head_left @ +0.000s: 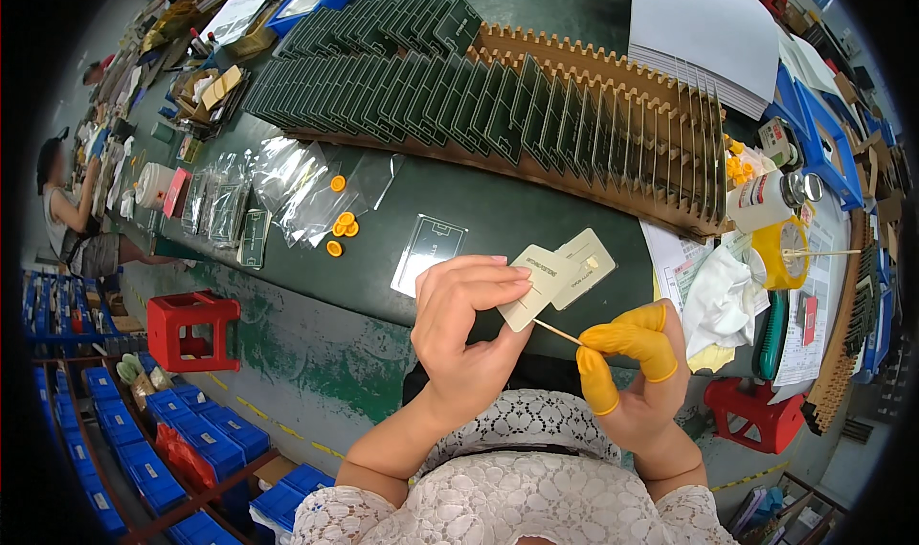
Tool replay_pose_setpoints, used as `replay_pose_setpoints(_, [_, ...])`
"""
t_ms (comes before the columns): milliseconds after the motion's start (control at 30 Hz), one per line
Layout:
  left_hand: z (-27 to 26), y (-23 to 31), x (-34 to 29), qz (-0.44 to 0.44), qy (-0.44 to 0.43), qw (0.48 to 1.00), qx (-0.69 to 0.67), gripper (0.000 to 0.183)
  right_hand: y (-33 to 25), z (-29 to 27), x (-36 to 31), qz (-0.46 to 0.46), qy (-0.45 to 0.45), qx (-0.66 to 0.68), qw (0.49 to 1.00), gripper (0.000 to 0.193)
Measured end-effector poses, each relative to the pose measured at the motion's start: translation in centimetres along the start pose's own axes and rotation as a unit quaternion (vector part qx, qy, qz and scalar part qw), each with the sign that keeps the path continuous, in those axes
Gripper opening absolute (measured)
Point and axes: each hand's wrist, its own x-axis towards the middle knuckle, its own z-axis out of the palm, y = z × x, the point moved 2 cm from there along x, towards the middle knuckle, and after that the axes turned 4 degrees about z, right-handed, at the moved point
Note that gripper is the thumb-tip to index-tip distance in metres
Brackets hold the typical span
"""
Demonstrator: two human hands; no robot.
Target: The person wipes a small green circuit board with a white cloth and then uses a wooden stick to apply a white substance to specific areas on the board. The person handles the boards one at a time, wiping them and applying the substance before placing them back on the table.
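My left hand grips a small cream card between thumb and fingers, tilted above the table's front edge. A second cream card shows behind it; whether my hand holds that one too, I cannot tell. Yellow finger cots cover the thumb and some fingers of my right hand. That hand pinches a thin wooden stick, whose far end meets the lower edge of the front card. Just beyond my left hand, a glossy dark card with white lines lies on the green table.
Dark green cards stand in rows in brown notched racks. Orange caps and clear plastic bags lie left. A white bottle, yellow tape roll and white cloth are right. Red stools stand below.
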Motion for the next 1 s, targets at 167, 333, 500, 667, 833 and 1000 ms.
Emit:
replay_pose_setpoints(167, [-0.03, 0.05, 0.06, -0.002, -0.001, 1.0, -0.001, 0.03, 0.19, 0.22, 0.07, -0.005, -0.002, 0.0, 1.0, 0.027])
replay_pose_setpoints(333, [-0.06, 0.01, 0.06, -0.001, -0.001, 1.0, 0.002, 0.029, 0.21, 0.31, 0.15, -0.002, -0.009, 0.005, 1.0, 0.026])
replay_pose_setpoints(500, [-0.06, 0.02, 0.08, -0.001, -0.001, 1.0, 0.002, 0.029, 0.37, 0.35, 0.09, -0.005, -0.015, -0.001, 1.0, 0.026])
replay_pose_setpoints(667, [-0.06, 0.03, 0.08, 0.001, 0.0, 1.0, 0.005, 0.029, 0.38, 0.41, 0.09, -0.004, -0.018, -0.002, 1.0, 0.027])
replay_pose_setpoints(833, [-0.08, 0.02, 0.13, 0.001, -0.003, 1.0, 0.002, 0.029, 0.29, 0.42, 0.11, -0.006, -0.021, -0.004, 1.0, 0.026])
replay_pose_setpoints(1000, [-0.11, -0.01, 0.05, -0.004, -0.004, 1.0, -0.001, 0.029, 0.09, 0.29, 0.13, -0.006, -0.026, 0.0, 1.0, 0.025])
